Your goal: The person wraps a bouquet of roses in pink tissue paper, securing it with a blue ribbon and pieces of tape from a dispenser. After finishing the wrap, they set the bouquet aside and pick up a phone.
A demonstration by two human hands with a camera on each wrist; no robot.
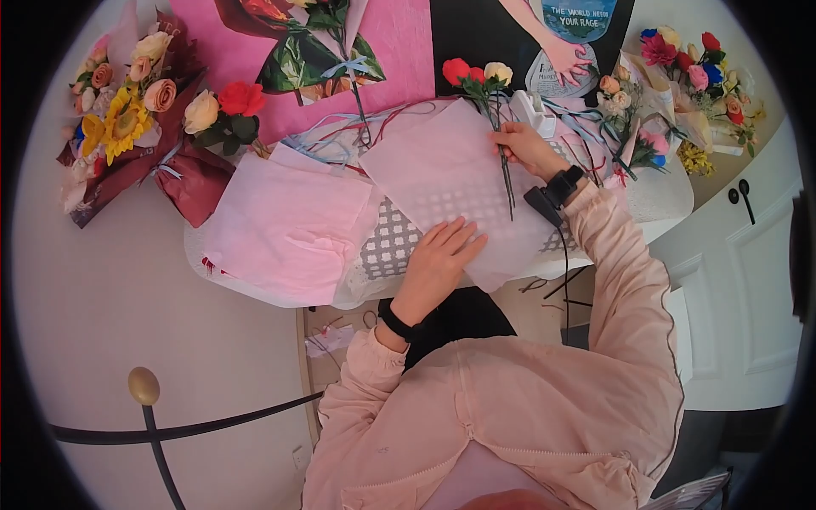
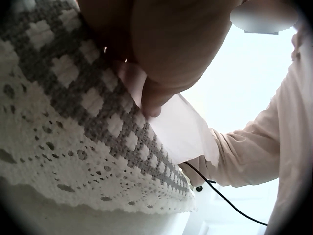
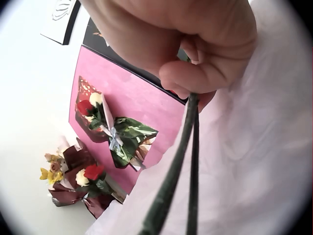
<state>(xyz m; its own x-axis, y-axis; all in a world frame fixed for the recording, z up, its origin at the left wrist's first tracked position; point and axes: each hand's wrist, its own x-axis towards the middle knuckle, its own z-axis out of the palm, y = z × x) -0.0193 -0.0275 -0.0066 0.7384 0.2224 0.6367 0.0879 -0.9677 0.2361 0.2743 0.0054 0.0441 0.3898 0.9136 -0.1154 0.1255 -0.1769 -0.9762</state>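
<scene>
My right hand (image 1: 529,149) pinches the green stems (image 3: 168,186) of a red rose (image 1: 456,70) and a white rose (image 1: 499,73). Their blooms point toward the back of the table, and the stem ends hang over a thin pale pink wrapping sheet (image 1: 410,160). On the near part of that sheet rests my left hand (image 1: 435,270), its fingers stretched forward. The left wrist view shows the left thumb (image 2: 154,105) at the sheet's edge, above the grey-and-white tablecloth (image 2: 93,100). More pink sheets (image 1: 285,221) lie to the left.
A wrapped bouquet (image 1: 127,110) stands at the left, beside loose red and cream roses (image 1: 242,99). More bouquets (image 1: 701,76) stand at the right. Ribbons (image 1: 331,136) and a white device (image 1: 533,113) lie toward the back. A black cable (image 1: 566,272) hangs from the right wrist.
</scene>
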